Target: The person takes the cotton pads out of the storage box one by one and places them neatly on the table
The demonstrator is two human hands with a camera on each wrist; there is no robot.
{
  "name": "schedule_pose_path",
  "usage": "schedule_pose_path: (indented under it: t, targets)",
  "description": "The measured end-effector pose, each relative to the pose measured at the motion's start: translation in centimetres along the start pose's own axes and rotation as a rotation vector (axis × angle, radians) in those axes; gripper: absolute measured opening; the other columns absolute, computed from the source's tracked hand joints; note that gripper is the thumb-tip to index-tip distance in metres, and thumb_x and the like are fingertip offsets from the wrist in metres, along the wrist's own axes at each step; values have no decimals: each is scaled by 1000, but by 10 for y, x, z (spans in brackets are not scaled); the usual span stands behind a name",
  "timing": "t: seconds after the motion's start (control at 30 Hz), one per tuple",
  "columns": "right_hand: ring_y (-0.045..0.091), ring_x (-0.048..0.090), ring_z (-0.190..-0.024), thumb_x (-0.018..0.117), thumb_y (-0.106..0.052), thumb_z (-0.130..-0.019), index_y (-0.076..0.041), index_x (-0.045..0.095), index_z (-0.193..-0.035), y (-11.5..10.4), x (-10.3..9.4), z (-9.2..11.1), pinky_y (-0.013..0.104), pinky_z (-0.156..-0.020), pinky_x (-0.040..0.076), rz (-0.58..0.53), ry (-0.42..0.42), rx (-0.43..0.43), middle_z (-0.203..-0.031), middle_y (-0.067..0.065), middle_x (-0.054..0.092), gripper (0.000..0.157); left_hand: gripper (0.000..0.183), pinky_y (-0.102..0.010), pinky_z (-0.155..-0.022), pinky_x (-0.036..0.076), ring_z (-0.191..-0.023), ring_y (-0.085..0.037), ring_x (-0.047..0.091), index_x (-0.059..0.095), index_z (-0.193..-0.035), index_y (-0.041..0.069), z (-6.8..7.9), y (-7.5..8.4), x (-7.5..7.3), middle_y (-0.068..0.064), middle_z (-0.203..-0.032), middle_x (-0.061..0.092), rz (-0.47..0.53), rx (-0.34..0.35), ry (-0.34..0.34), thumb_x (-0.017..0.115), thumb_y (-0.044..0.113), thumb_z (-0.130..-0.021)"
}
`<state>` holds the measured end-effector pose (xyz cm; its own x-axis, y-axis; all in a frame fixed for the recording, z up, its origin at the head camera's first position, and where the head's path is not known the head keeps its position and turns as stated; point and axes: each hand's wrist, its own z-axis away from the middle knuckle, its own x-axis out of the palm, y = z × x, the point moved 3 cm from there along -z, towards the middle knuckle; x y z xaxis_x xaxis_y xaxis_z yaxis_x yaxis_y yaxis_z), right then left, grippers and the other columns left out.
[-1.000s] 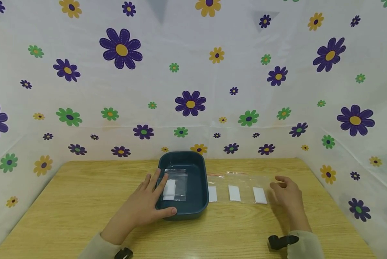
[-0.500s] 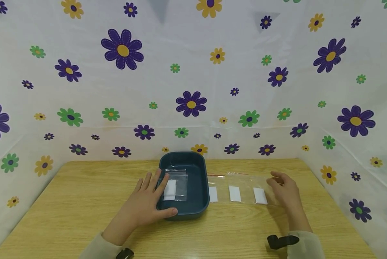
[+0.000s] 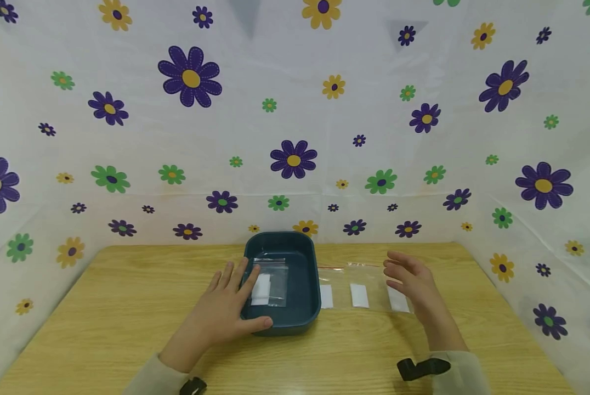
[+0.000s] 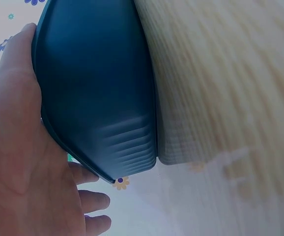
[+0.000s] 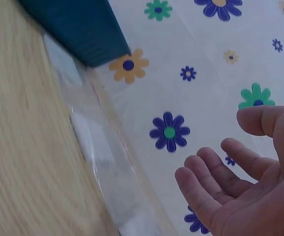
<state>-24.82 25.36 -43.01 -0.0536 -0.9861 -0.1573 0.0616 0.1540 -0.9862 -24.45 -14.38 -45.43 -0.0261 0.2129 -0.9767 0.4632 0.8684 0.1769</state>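
Note:
A dark blue rectangular tray (image 3: 302, 312) stands on the table. My left hand (image 3: 213, 315) rests on its left rim with fingers spread; in the left wrist view the palm lies along the tray wall (image 4: 93, 88). Inside the tray lie clear zip bags (image 3: 278, 285) with white pieces in them; how many overlap I cannot tell. To the tray's right, a row of clear zip bags with white pieces lies flat: a left one (image 3: 327, 296), a middle one (image 3: 359, 296) and a right one (image 3: 398, 300). Above the right bag hovers my right hand (image 3: 418, 288), fingers loosely bent, holding nothing.
The wood-grain table (image 3: 137, 291) runs back to a white cloth (image 3: 245, 126) printed with flowers. Black straps with camera mounts (image 3: 423, 368) sit at both wrists. The left bag partly meets the tray's right side.
My right hand has moved left and a little up, from beside the right bag to over it. My left hand stays on the tray rim.

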Motion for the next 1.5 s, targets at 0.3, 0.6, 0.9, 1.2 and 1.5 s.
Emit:
schedule_pose_path:
  t: [0.3, 0.6, 0.9, 1.2, 1.5]
  targets:
    - [15, 65, -113, 56, -26, -103, 1, 41, -146, -12, 25, -1, 32, -97, 53, -185, -121, -26, -128, 6, 62, 53, 113, -63, -119, 14, -152, -44, 5, 20, -161, 19, -1, 3, -3, -15, -167, 8, 9, -11, 0, 45, 90, -77]
    - [15, 66, -113, 55, -23, -103, -3, 44, -146, -26, 66, 0, 35, -99, 52, -259, -244, 27, -130, 8, 63, 48, 114, -64, -118, 16, -151, -45, 6, 19, -161, 18, 3, 4, -7, -15, -167, 8, 19, -19, -11, 44, 91, -77]
    - [34, 56, -129, 57, -22, -102, -7, 45, -146, -35, 101, 0, 40, -102, 50, -308, -316, 79, -138, 17, 58, 48, 114, -64, -118, 18, -151, -46, 8, 17, -161, 19, 3, 2, -6, -16, -167, 8, 19, -17, -16, 42, 91, -77]
    - [29, 58, -126, 55, -22, -103, -6, 40, -149, -41, 122, 1, 42, -105, 48, -318, -390, 108, -141, 17, 56, 51, 112, -64, -118, 18, -150, -47, 9, 16, -161, 20, 3, -1, -1, -15, -168, 7, 18, -24, -27, 46, 88, -78]
    - [38, 46, -138, 51, -22, -104, -9, 40, -150, -44, 143, 3, 44, -108, 46, -354, -398, 158, -148, 18, 49, 49, 109, -64, -118, 16, -150, -48, 10, 20, -161, 19, 3, 2, -6, -15, -168, 7, 57, -33, -44, 53, 83, -79]
